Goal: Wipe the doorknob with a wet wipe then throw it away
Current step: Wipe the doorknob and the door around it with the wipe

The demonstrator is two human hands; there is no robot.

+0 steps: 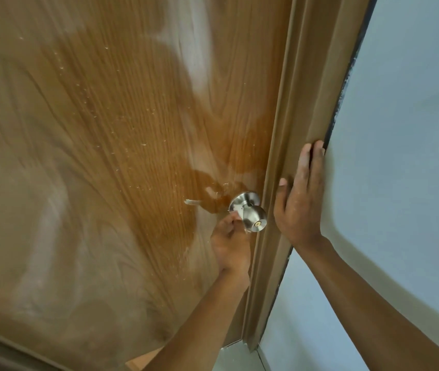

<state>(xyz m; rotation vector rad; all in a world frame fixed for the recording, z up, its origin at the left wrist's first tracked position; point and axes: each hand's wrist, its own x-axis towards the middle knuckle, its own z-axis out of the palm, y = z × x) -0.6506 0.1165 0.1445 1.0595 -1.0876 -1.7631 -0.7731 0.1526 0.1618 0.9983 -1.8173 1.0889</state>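
A round brushed-steel doorknob (253, 220) with a brass keyhole sticks out of a brown wooden door (122, 162), close to the door's right edge. My left hand (229, 242) is closed around a small white wet wipe (235, 208) and presses it against the knob's neck, just left of the ball. Only a small piece of the wipe shows above my fingers. My right hand (300, 199) lies flat on the brown door frame (301, 108), fingers spread and pointing up, holding nothing.
A pale blue wall (405, 135) fills the right side beyond the frame. The door surface carries a glossy reflection and small scattered marks. A strip of light floor (235, 357) shows at the bottom by the frame's foot.
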